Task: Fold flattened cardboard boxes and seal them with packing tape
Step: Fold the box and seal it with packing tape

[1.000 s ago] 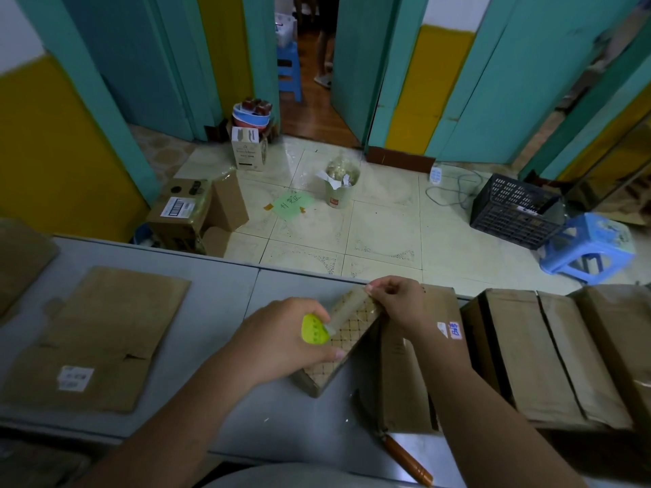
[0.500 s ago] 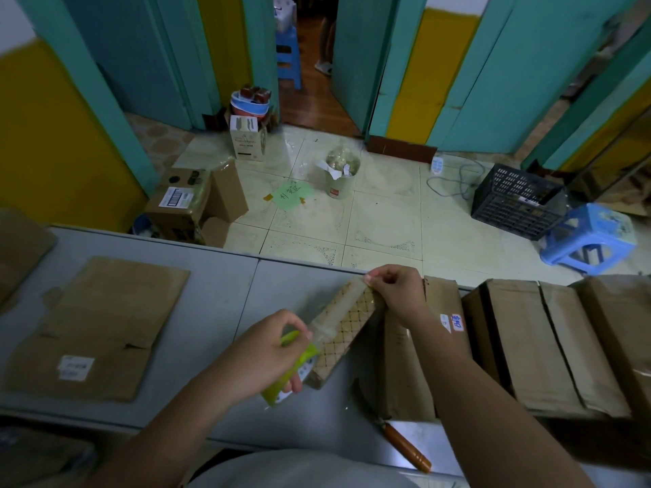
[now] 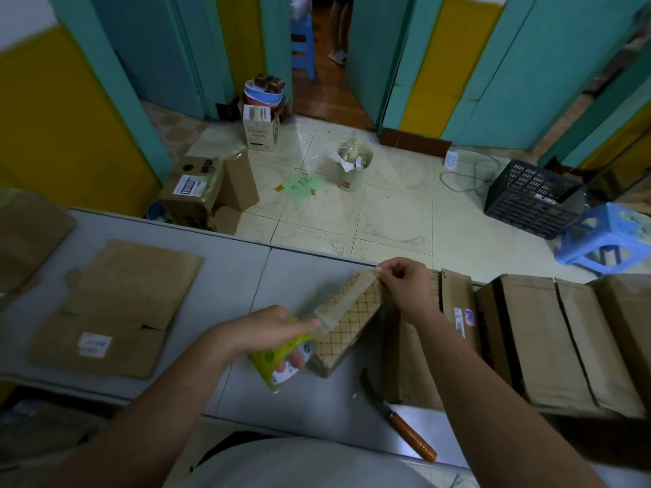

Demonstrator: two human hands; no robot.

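A small folded box (image 3: 347, 324) with a diamond lattice print lies on the grey table (image 3: 183, 276), in front of me. My left hand (image 3: 260, 332) grips a yellow-green tape dispenser (image 3: 281, 361) at the box's near end. A strip of clear packing tape (image 3: 343, 299) runs from the dispenser along the box's top. My right hand (image 3: 401, 281) pinches the tape's free end at the far top corner of the box.
A knife with an orange handle (image 3: 408, 433) lies near the table's front edge. Flattened cardboard (image 3: 116, 311) lies at the left. Several brown boxes (image 3: 549, 339) stand in a row at the right. Beyond the table, the floor holds boxes, a bucket (image 3: 354, 167), a black crate (image 3: 532, 199) and a blue stool (image 3: 606, 237).
My left hand has pulled the dispenser back toward me, from the box's top to its near end, drawing out the tape. My right hand has kept hold of the tape's end.
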